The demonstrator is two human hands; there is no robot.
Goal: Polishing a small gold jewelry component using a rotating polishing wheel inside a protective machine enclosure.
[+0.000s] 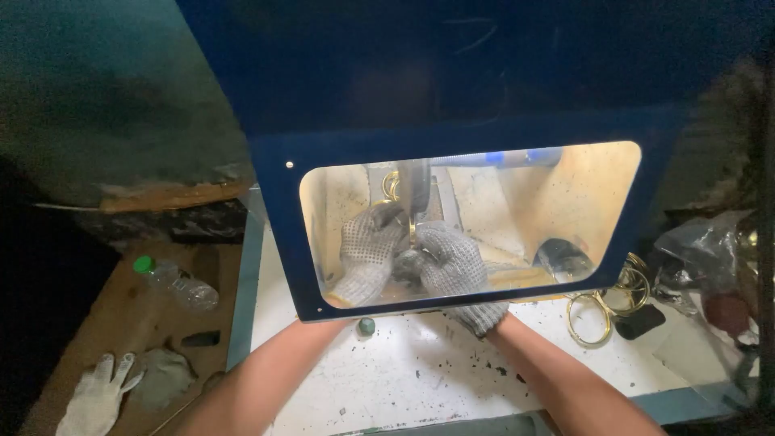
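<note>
Both my hands wear grey dotted knit gloves and reach under a blue guard (278,234) with a clear window. Behind the window my left hand (367,250) and my right hand (448,262) close together on a gold ring-shaped metal piece (393,187). They press it against a spinning buffing wheel (414,187) that looks blurred. Most of the piece is hidden by the gloves and the wheel. A lamp lights the yellowish inside of the housing.
Several gold metal rings (593,315) and a dark pad (640,321) lie on the white speckled bench (420,371) at right, beside a crumpled plastic bag (698,250). At left, a plastic bottle (173,282) and a white glove (97,396) lie on a wooden board.
</note>
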